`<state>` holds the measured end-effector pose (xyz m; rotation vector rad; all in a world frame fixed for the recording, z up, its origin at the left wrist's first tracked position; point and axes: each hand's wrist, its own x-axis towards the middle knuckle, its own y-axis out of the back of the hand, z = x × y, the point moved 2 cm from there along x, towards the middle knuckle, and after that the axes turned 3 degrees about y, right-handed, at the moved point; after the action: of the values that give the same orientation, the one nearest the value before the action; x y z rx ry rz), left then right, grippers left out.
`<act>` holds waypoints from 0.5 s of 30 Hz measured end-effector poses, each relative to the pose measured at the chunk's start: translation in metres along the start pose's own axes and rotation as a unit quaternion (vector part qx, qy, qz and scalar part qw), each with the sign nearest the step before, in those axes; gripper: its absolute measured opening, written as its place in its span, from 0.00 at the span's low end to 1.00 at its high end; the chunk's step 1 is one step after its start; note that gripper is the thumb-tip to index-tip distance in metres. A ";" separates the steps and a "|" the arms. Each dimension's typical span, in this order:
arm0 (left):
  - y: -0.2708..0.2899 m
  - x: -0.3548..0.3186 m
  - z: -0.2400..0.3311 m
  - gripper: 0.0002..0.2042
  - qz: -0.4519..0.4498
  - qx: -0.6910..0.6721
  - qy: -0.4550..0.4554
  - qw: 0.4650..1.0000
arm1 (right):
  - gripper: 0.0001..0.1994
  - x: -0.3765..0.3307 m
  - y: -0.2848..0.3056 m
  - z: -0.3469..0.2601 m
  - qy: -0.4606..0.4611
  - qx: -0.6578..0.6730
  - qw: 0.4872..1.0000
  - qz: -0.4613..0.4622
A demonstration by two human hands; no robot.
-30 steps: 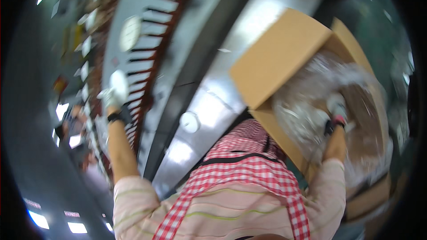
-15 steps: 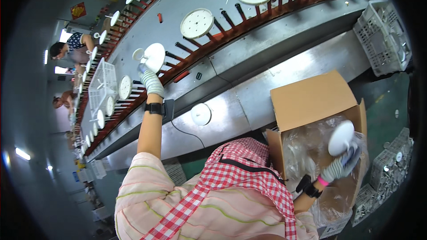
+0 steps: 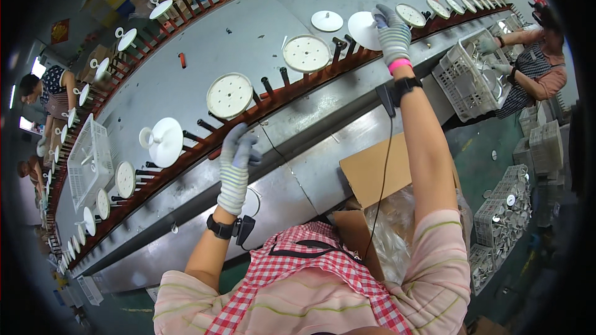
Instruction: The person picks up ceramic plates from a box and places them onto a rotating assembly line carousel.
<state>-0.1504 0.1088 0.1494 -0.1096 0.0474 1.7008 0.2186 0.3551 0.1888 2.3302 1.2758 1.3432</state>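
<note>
My gloved right hand (image 3: 393, 34) reaches far over the row of dark pegs, its fingers closed on a white disc (image 3: 365, 30). To its left a second white disc (image 3: 326, 21) lies flat, and on its right is a perforated round plate (image 3: 410, 16). Two larger perforated plates (image 3: 307, 53) (image 3: 229, 95) sit along the pegs between my hands. My gloved left hand (image 3: 238, 158) hovers empty beside the near rail, fingers apart. Left of it, a white disc with a ring-topped stem (image 3: 166, 142) rests at the pegs. Behind my left wrist shows part of another white disc (image 3: 251, 203).
A curved grey conveyor (image 3: 205, 43) carries pegs on both edges. An open carton (image 3: 372, 167) with plastic lining stands below my right arm. White crates (image 3: 90, 161) (image 3: 462, 80) hold parts. A co-worker (image 3: 540, 56) handles parts at right; other people work at far left. A cable hangs from my right wrist.
My right hand has gone from the carton up to the pegs with the white disc. My left hand has let go of the ring-topped disc and drawn back. The view has shifted right.
</note>
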 end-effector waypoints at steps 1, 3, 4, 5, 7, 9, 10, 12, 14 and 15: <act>-0.017 0.005 0.012 0.23 -0.045 0.007 0.006 0.999 | 0.14 0.006 -0.009 0.017 -0.001 -0.021 1.000 0.011; -0.041 0.019 0.027 0.23 -0.121 0.030 -0.010 0.992 | 0.15 0.016 -0.025 0.018 0.005 0.009 1.000 -0.005; -0.056 0.029 0.031 0.22 -0.162 0.046 -0.029 0.985 | 0.15 0.017 -0.031 0.019 0.005 0.038 0.999 -0.019; -0.077 0.042 0.038 0.21 -0.168 0.027 -0.024 0.985 | 0.14 0.013 -0.041 0.023 0.001 0.087 0.996 -0.010; -0.115 0.083 0.051 0.20 -0.157 0.074 -0.115 0.978 | 0.14 0.000 -0.051 0.012 -0.006 0.039 0.999 -0.022; -0.163 0.139 0.058 0.21 -0.119 0.142 -0.224 0.957 | 0.16 -0.006 -0.052 0.012 0.041 0.058 0.997 -0.004; -0.179 0.170 0.054 0.22 -0.090 0.151 -0.233 0.956 | 0.16 -0.010 -0.055 0.001 0.045 0.056 0.997 -0.008; -0.195 0.210 0.065 0.22 -0.034 0.233 -0.160 0.959 | 0.18 -0.030 -0.062 -0.026 0.071 -0.074 0.988 -0.114; -0.210 0.245 0.064 0.20 -0.063 0.288 -0.147 0.944 | 0.19 -0.031 -0.063 -0.013 0.029 -0.071 0.982 -0.170; -0.207 0.262 0.055 0.19 -0.076 0.352 -0.128 0.924 | 0.20 -0.033 -0.067 -0.017 0.046 -0.023 0.985 -0.166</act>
<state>0.0184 0.4006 0.1847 0.6305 0.4378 1.4402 0.1583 0.3678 0.1440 1.9345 1.5579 1.3605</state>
